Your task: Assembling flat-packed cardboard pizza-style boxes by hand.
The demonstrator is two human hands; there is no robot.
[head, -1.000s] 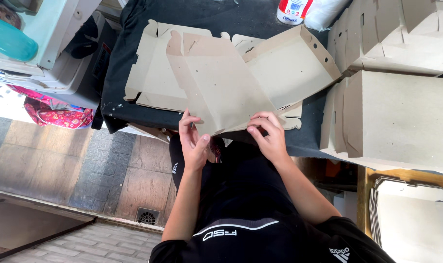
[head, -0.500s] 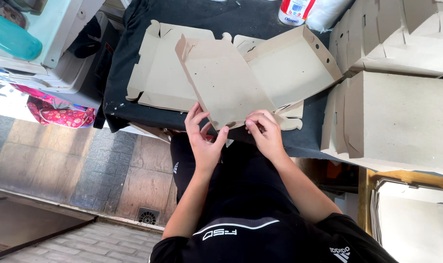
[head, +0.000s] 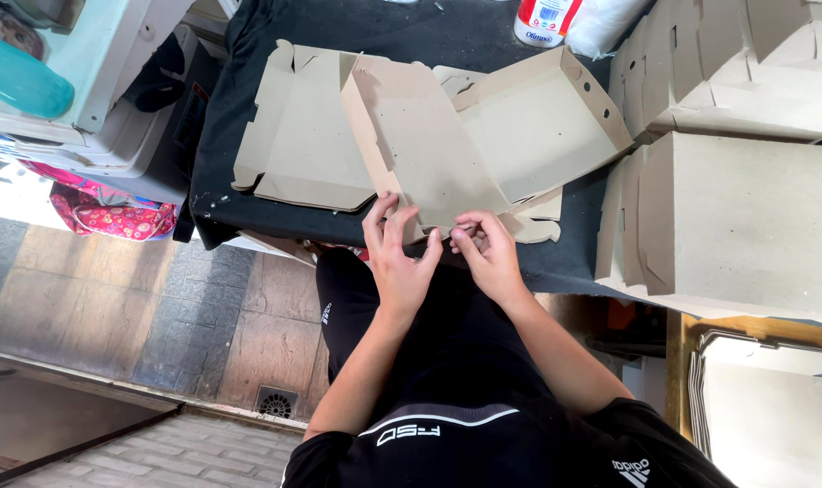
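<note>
Head view: left hand [head: 397, 262] and right hand [head: 488, 255] pinch half-folded grey cardboard box [head: 429, 154]; near flap unfolded; finished boxes [head: 745, 217] stacked beside.

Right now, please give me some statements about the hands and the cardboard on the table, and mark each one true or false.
1. Both hands grip the near edge of the cardboard box blank. True: the left hand and right hand pinch it side by side.
2. The table is covered with a white cloth. False: the cloth is black.
3. Flat cardboard sheets lie on the table to the left of the held blank. True.
4. The folded boxes are stacked at the person's left. False: they stand at the right.
5. The left hand holds a pair of scissors. False: its fingers touch only cardboard.
</note>
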